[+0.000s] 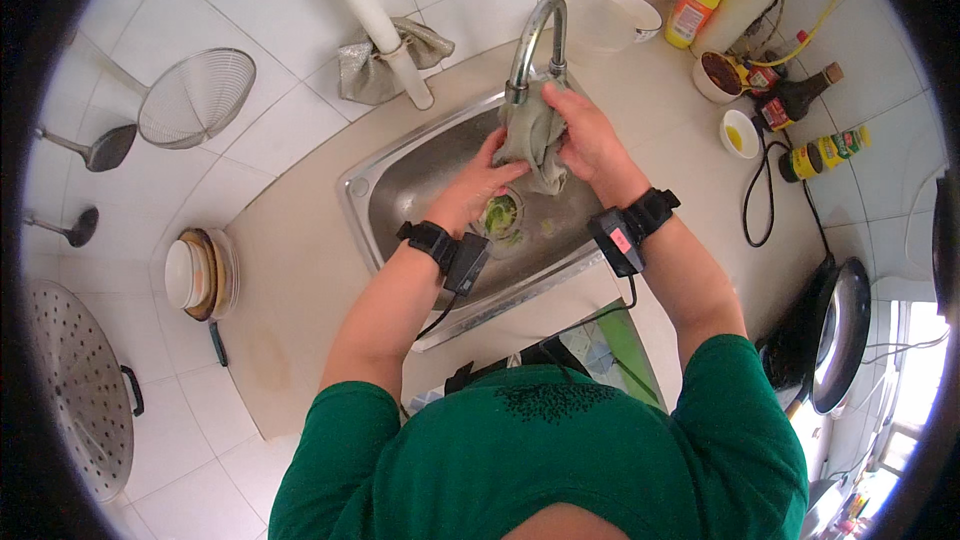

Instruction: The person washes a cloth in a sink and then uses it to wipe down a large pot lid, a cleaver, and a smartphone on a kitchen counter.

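Note:
Both my hands hold a grey-green cloth (534, 136) beneath the spout of a chrome gooseneck faucet (534, 34), over a stainless steel sink (405, 199). My left hand (480, 178) grips the cloth's left side, its fingers spread along the lower folds. On the other side, my right hand (592, 136) has its thumb on top of the cloth near the spout. Green vegetable scraps (500, 215) lie in the drain below my left hand. Whether water is running cannot be told.
Another cloth (367, 71) hangs behind a white pipe (375, 15). Bowls (636, 15), a yellow detergent bottle (694, 4) and sauce bottles (795, 101) stand at the back and right. Stacked dishes (202, 274) sit left; a black wok (840, 337) is at right.

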A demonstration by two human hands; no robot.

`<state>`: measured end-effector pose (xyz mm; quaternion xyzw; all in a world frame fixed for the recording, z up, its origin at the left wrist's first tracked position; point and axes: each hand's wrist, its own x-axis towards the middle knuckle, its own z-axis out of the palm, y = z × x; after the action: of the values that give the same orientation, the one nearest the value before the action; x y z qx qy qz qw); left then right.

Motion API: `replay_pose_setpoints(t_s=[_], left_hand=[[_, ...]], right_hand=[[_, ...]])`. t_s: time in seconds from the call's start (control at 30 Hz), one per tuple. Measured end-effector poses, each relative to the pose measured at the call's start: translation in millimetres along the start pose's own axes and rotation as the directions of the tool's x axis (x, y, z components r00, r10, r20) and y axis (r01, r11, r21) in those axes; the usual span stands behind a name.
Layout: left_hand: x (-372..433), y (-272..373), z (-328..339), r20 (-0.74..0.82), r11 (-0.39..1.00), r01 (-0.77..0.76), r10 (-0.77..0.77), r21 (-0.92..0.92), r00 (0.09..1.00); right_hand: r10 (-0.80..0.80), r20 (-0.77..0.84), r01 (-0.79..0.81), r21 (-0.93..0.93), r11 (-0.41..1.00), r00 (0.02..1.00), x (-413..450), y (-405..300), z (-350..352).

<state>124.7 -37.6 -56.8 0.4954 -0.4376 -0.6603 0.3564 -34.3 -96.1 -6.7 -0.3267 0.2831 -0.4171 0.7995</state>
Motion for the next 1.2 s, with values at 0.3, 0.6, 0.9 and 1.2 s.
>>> replay_pose_setpoints(t_s=[0.3,0.6,0.9,1.2], left_hand=[[2.7,-24.3,2.2,0.067,0.672,0.1,-0.074,-0.734,0.995],[-13.2,12.3,34.1,-0.194,0.703,-0.134,-0.007,-0.699,0.981],[9.5,-24.0,31.6,-0.35,0.781,-0.255,0.049,-0.57,0.935],[8.3,-6.3,6.0,-0.169,0.643,-0.066,-0.1,-0.763,0.981]], right_hand=[[0.027,-0.008,-0.021,0.405,0.914,1.0,10.7,20.3,-19.3],[-0.526,0.135,0.372,-0.849,0.375,0.84,-28.7,77.0,-4.2],[-0.469,-0.087,0.189,-0.839,0.51,0.879,16.6,87.5,-18.7],[0.433,-0.054,-0.436,-0.065,0.898,0.9,3.4,63.3,-31.3]])
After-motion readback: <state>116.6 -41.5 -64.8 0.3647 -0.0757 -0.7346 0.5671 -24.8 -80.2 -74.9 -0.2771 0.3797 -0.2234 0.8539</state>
